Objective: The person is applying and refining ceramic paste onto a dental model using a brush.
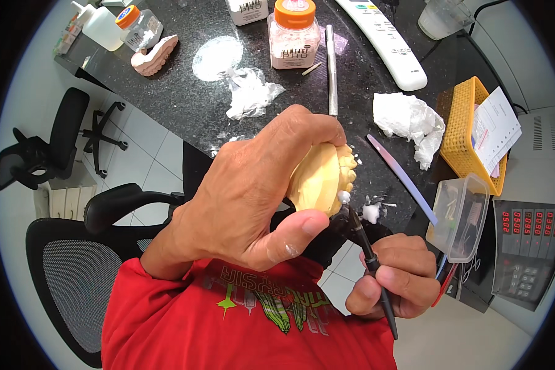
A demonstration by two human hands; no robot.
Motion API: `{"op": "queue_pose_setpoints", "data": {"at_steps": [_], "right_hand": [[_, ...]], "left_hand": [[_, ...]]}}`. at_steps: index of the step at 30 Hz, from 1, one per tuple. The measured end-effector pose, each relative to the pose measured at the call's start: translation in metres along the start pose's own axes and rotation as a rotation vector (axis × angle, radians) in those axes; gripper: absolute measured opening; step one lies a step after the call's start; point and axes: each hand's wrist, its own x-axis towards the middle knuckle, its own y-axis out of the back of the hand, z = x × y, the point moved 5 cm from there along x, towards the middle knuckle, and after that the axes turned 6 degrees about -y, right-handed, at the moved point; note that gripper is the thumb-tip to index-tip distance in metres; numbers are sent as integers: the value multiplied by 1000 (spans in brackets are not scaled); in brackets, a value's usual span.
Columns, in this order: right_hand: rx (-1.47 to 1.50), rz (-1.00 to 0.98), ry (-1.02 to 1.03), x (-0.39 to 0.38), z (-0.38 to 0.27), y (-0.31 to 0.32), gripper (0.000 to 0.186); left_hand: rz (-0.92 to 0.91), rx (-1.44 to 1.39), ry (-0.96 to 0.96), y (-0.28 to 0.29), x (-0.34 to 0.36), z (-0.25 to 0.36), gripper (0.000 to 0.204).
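In my left hand is a yellow plaster dental cast, gripped between thumb and fingers with its row of teeth facing right. One white tooth stands out at the cast's lower right edge. My right hand pinches a slim black brush. The brush's dark pointed tip is close beside the white tooth; whether they touch I cannot tell. Just right of the tip lies a small mound of white paste on the dark worktop.
Crumpled tissues, a purple nail-file-like strip and a metal rod lie around the cast. An orange-lidded powder jar and a white remote are behind. At right stand a yellow basket and a clear plastic box.
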Motion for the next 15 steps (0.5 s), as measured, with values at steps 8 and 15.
{"op": "queue_pose_setpoints", "data": {"at_steps": [8,15], "right_hand": [[2,3,-4,-1,2,-1,25],[28,-10,14,0,1,0,25]], "left_hand": [[10,-15,10,0,0,-1,72],[7,-6,-3,0,0,-1,70]]}}
